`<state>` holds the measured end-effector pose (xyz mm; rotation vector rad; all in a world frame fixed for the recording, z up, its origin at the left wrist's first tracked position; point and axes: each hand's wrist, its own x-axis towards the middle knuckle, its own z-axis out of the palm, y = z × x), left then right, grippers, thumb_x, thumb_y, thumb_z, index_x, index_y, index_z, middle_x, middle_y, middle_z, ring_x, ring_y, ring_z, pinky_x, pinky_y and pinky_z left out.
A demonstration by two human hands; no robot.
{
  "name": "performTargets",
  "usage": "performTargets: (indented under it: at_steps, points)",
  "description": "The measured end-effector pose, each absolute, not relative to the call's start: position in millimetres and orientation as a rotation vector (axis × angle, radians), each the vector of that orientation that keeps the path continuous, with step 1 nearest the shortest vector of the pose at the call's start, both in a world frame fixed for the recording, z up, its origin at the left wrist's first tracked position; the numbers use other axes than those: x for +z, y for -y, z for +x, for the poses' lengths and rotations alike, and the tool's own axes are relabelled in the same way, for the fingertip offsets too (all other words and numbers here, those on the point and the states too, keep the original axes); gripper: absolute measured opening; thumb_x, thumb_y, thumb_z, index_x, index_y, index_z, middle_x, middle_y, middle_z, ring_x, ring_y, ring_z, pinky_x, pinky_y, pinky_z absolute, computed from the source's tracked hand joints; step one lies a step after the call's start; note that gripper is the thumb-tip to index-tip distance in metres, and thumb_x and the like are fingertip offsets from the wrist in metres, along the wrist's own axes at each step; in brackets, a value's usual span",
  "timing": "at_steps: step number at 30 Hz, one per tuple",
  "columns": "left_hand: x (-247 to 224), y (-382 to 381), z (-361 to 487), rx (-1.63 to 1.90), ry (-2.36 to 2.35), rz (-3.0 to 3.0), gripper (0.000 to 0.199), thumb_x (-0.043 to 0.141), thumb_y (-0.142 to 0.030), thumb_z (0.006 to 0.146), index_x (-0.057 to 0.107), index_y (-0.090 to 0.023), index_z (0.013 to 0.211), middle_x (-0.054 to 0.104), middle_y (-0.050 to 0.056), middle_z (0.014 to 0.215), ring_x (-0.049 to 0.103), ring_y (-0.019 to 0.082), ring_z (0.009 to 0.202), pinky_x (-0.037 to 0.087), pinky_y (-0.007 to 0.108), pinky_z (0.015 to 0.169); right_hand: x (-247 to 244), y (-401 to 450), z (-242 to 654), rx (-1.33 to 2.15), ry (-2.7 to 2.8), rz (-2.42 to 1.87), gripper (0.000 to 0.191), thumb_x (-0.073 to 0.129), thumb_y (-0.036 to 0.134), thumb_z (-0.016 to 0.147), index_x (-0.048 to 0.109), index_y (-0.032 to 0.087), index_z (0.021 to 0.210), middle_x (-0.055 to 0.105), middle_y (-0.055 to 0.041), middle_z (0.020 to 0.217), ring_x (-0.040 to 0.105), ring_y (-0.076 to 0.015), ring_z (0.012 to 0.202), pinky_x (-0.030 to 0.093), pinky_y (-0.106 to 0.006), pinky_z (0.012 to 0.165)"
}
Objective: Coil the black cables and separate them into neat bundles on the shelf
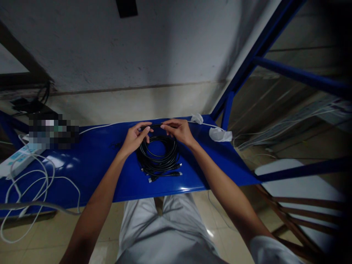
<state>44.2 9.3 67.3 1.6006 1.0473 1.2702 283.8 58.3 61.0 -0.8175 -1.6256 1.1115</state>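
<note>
On the blue table (189, 181) lies a coiled bundle of black cables (158, 167), with several metal-tipped plugs at its near side. Just beyond the coil, my left hand (136, 136) pinches a black cable (156, 126) near its plug, between thumb and fingers. My right hand (177, 130) grips the same dark cable a short way to the right, thumb against fingertips. The stretch between both hands runs roughly level above the coil's far edge. Parts of the cable are hidden behind my fingers.
A white power strip (18, 161) and looped white cords (45, 172) occupy the table's left end. Crumpled white plastic pieces (220, 134) lie at the right. Blue frame bars (227, 110) rise there, and a wooden chair (305, 201) stands beyond. A wall (137, 55) backs the table.
</note>
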Motion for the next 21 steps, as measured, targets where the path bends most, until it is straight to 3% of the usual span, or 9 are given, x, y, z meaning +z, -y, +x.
performTargets:
  at_steps: [7,10,14,17,21]
  points:
    - [63,-16,41,1.334,-1.042,1.449,0.061,0.078,-0.057,0.098,0.058,-0.018,0.141,0.079,0.013,0.115,0.077,0.017,0.071,0.059,0.028,0.06,62,-67,286,1.033,1.375,-0.825,0.038,0.088,0.055,0.086,0.076,0.021,0.098,0.065,0.0009,0.068,0.055,-0.0138,0.053,0.043,-0.029,0.049]
    - [60,-18,40,1.273,-1.058,1.416,0.058,0.083,-0.057,0.094,0.066,-0.017,0.132,0.08,0.013,0.113,0.079,0.02,0.082,0.061,0.028,0.062,57,-73,287,0.954,1.231,-0.85,0.04,0.085,0.059,0.088,0.071,0.024,0.1,0.064,0.0009,0.074,0.057,-0.0154,0.06,0.048,-0.031,0.053]
    - [57,-19,39,1.185,-1.071,1.419,0.05,0.085,-0.058,0.09,0.076,-0.014,0.112,0.079,0.012,0.099,0.076,0.02,0.08,0.06,0.027,0.057,47,-76,282,0.951,1.109,-0.847,0.042,0.083,0.062,0.088,0.065,0.026,0.101,0.06,0.0017,0.076,0.056,-0.0159,0.062,0.049,-0.032,0.055]
    - [52,-22,34,1.235,-1.093,1.383,0.052,0.087,-0.058,0.089,0.077,-0.013,0.113,0.079,0.011,0.095,0.076,0.019,0.077,0.059,0.026,0.057,46,-72,274,0.993,1.053,-0.805,0.045,0.088,0.061,0.084,0.065,0.025,0.098,0.061,0.0018,0.076,0.058,-0.0151,0.062,0.051,-0.031,0.056]
    - [43,-28,27,1.373,-1.109,1.29,0.057,0.09,-0.057,0.085,0.076,-0.013,0.118,0.081,0.012,0.099,0.078,0.019,0.082,0.064,0.028,0.068,56,-52,259,0.963,1.113,-0.678,0.04,0.089,0.057,0.086,0.069,0.024,0.1,0.067,0.0017,0.082,0.063,-0.0137,0.064,0.057,-0.03,0.062]
